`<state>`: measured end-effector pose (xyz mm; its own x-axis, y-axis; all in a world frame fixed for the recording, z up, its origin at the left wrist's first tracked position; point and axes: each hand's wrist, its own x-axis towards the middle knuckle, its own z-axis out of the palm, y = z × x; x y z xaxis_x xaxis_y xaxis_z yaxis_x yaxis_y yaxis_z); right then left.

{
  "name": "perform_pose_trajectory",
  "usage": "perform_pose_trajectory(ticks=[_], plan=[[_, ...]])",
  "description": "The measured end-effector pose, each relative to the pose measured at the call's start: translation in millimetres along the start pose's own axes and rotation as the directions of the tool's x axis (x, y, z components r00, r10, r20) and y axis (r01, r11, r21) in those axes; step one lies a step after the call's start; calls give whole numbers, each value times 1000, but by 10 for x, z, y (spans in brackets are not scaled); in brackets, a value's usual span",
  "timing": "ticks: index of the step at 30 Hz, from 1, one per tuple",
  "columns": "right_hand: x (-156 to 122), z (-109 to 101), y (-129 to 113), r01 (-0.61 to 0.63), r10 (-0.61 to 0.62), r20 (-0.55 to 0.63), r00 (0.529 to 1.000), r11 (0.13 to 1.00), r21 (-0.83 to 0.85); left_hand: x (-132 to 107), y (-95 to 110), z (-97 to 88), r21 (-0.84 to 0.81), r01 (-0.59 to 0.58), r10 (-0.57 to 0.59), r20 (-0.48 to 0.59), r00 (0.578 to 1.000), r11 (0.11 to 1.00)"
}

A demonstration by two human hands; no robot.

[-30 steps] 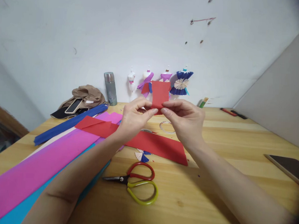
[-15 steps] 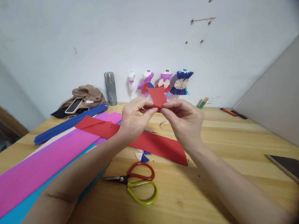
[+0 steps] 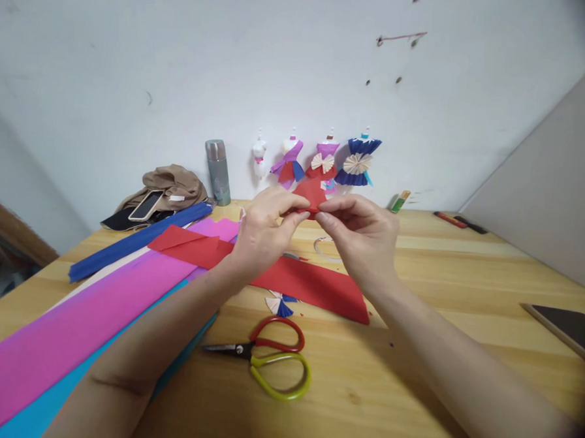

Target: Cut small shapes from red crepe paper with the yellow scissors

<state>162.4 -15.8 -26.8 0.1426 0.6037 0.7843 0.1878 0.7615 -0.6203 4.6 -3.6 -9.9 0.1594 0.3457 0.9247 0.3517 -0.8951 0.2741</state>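
Observation:
A small piece of red paper (image 3: 313, 192) is pinched along its lower edge between both hands, above the table. My left hand (image 3: 267, 225) grips its left side with thumb and fingers. On the other side, my right hand (image 3: 361, 234) pinches the paper near the middle of that edge. The upper part of the piece stands up and narrows toward the top. Beneath the hands lies a long red paper strip (image 3: 313, 287). Scissors (image 3: 246, 352) with one red and one yellow handle rest nearer to me, beside a small white-and-blue pleated paper piece (image 3: 279, 304).
Pink (image 3: 117, 288), blue (image 3: 141, 240) and turquoise paper lie at left. Small dressed mannequin figures (image 3: 358, 160) stand along the wall, near a flask (image 3: 217, 172). A cloth cap (image 3: 174, 185) with a phone (image 3: 147, 205) sits at back left. A dark tablet-like device (image 3: 566, 328) is at right.
The upper part of the red piece has gone from a tall, square-topped shape to a lower, narrower one as the fingers fold it. Both hands stay nearly in place.

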Motion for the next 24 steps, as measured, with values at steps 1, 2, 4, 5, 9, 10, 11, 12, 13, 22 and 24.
perform_pose_trajectory(ticks=[1, 2, 4, 5, 9, 10, 11, 12, 13, 22, 24], plan=[[-1, 3, 0, -5, 5, -4, 1000, 1000, 7, -1, 7, 3, -12, 23, -23, -1, 1000, 1000], [-2, 5, -2, -7, 7, -9, 1000, 1000, 14, -2, 15, 7, -24, 46, -46, -3, 999, 999], [-3, 10, -8, -4, 4, -19, 1000, 1000, 27, -4, 29, 15, -57, 103, -104, -17, 994, 993], [-3, 13, -13, -3, 3, -23, 1000, 999, 33, -3, 34, 19, -79, 143, -145, -25, 989, 987], [-2, 18, -23, 4, -3, -24, 1000, 999, 46, 13, 35, 27, -180, 299, -308, -19, 951, 937], [-1, 18, -20, 9, -8, -27, 1000, 999, 48, 17, 30, 25, -199, 324, -331, -2, 944, 925], [0, 17, -14, 14, -12, -29, 1000, 999, 50, 21, 24, 23, -215, 341, -346, 17, 938, 915], [1, 15, -7, 18, -16, -30, 999, 999, 49, 24, 18, 20, -230, 355, -356, 38, 934, 906], [3, 12, 1, 21, -20, -30, 999, 999, 46, 25, 12, 18, -241, 366, -363, 59, 930, 899], [19, 5, 46, 81, -81, -11, 997, 997, 16, 0, 18, 17, -216, 327, -303, 140, 943, 920], [21, 0, 42, 87, -87, 2, 996, 996, 12, -5, 19, 7, -185, 273, -247, 150, 957, 944]])
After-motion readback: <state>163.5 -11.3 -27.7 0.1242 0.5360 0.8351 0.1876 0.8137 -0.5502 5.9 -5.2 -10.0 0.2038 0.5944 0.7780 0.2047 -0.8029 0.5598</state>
